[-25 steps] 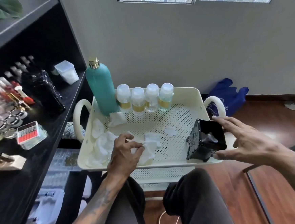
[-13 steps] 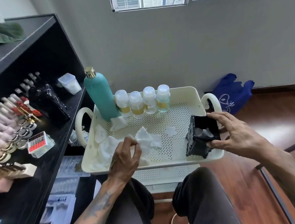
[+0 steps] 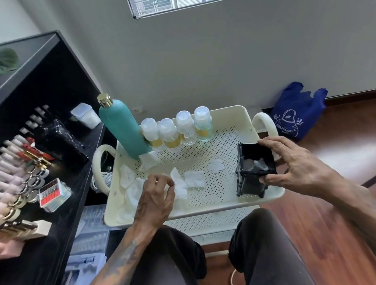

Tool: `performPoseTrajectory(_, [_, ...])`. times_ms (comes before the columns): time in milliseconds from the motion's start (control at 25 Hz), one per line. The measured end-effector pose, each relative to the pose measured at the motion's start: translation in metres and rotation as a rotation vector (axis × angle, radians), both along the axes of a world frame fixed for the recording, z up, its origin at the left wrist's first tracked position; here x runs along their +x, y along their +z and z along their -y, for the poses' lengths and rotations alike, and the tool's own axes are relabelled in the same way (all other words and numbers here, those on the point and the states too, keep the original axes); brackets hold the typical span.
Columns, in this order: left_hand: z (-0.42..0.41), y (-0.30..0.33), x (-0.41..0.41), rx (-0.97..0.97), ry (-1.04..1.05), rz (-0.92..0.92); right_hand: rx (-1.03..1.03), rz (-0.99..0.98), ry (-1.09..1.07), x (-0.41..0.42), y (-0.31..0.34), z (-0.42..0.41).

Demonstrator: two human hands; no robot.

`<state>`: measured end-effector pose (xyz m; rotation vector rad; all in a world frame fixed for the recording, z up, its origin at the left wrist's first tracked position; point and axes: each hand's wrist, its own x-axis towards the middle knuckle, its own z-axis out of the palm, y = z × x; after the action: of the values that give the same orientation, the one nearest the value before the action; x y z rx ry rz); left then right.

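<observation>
A cream perforated cart tray stands in front of my knees. Several white cotton pads lie scattered over its left and middle. My left hand pinches one white pad and lifts it a little off the tray. At the tray's right edge stands a small black square box, tilted, with white pads inside. My right hand grips that box by its rim, fingers over the far side and thumb on the near side.
A tall teal bottle and several small clear bottles line the tray's back. A black shelf with nail polish bottles and tools stands to the left. A blue bag lies on the wooden floor by the wall.
My left hand has picked a pad up from the heap and raised it. My right hand has closed more firmly round the black box, which now sits more upright.
</observation>
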<state>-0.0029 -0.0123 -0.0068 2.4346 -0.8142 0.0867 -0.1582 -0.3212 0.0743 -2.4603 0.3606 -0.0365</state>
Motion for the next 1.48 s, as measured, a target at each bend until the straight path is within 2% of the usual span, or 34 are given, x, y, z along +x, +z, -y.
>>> performPoseTrajectory(80, [0.000, 0.002, 0.001, -0.006, -0.024, 0.072, 0.005, 0.000, -0.002, 0.000, -0.001, 0.000])
performPoseTrajectory(240, [-0.002, 0.006, 0.002, -0.043, -0.120, 0.061, 0.029, -0.001, -0.004, 0.000, -0.001, 0.000])
performPoseTrajectory(600, [-0.003, -0.001, 0.004, -0.102, -0.053, -0.259, 0.060, 0.006, -0.010, 0.000, -0.002, -0.001])
performPoseTrajectory(760, [-0.013, 0.002, 0.005, -0.076, -0.040, -0.113, 0.060, 0.016, -0.009, -0.001, -0.003, -0.001])
performPoseTrajectory(880, [-0.015, 0.009, 0.003, -0.137, -0.018, -0.050, 0.059, 0.015, -0.010, -0.001, -0.003, -0.002])
performPoseTrajectory(1280, [-0.006, 0.021, 0.004, -0.385, 0.212, -0.367, 0.050, 0.021, -0.009, -0.001, -0.003, -0.002])
performPoseTrajectory(1480, [-0.006, 0.029, 0.008, -0.363, 0.250, -0.566, 0.064, 0.031, -0.014, -0.001, -0.005, -0.003])
